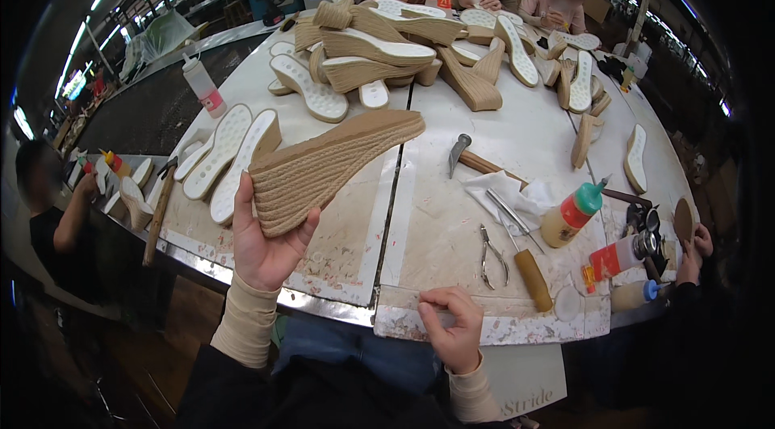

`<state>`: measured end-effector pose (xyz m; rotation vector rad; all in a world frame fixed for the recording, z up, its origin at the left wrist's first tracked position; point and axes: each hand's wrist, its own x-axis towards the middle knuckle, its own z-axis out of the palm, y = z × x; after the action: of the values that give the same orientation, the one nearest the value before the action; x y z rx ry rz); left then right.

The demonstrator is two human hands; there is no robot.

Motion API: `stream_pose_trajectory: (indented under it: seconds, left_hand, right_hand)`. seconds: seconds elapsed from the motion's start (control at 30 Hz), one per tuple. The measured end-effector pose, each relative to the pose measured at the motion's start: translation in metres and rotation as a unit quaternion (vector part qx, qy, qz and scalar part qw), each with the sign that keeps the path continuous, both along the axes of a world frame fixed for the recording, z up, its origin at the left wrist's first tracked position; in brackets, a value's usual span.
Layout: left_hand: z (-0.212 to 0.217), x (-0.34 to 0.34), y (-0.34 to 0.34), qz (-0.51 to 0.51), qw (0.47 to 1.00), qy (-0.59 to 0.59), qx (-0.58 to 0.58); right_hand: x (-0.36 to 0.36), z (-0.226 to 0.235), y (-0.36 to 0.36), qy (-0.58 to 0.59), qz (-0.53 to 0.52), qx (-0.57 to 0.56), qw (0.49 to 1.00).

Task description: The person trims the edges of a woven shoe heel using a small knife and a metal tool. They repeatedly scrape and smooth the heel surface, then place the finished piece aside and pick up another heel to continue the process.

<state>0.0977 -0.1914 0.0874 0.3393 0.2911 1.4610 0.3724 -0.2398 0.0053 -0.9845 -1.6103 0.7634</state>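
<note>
My left hand (270,255) grips a rope-wrapped wedge sole (331,167) by its thick heel end, raised above the worktable. Its braided side faces me, and the thin toe points up to the right. The thumb and fingers wrap around the heel's lower edge. At the table's front edge, my right hand (454,328) holds nothing that I can see; its fingers are loosely bent, the thumb apart from them. Closest to that hand are a pair of pliers (492,258) and an awl-like tool with a wooden handle (534,280).
A heap of wedge soles (379,50) covers the table's far part. A hammer (492,164), a white cloth (517,195) and a green-capped glue bottle (575,215) lie or stand right. Another hammer (160,215) rests at the left edge. Several people work around the table.
</note>
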Motion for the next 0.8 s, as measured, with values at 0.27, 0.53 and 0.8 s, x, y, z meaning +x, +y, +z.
stream_pose_trajectory:
  seconds: [0.27, 0.53, 0.8]
  left_hand:
    - [0.019, 0.018, 0.035, 0.263, 0.889, 0.373, 0.033]
    - [0.047, -0.003, 0.097, 0.465, 0.721, 0.492, 0.148]
    - [0.100, -0.033, 0.171, 0.534, 0.640, 0.499, 0.237]
  right_hand:
    - [-0.011, 0.006, 0.001, 0.012, 0.045, 0.015, 0.999]
    - [-0.007, 0.001, 0.006, 0.039, 0.112, 0.002, 0.993]
    - [0.000, -0.004, 0.007, 0.052, 0.129, -0.080, 0.987]
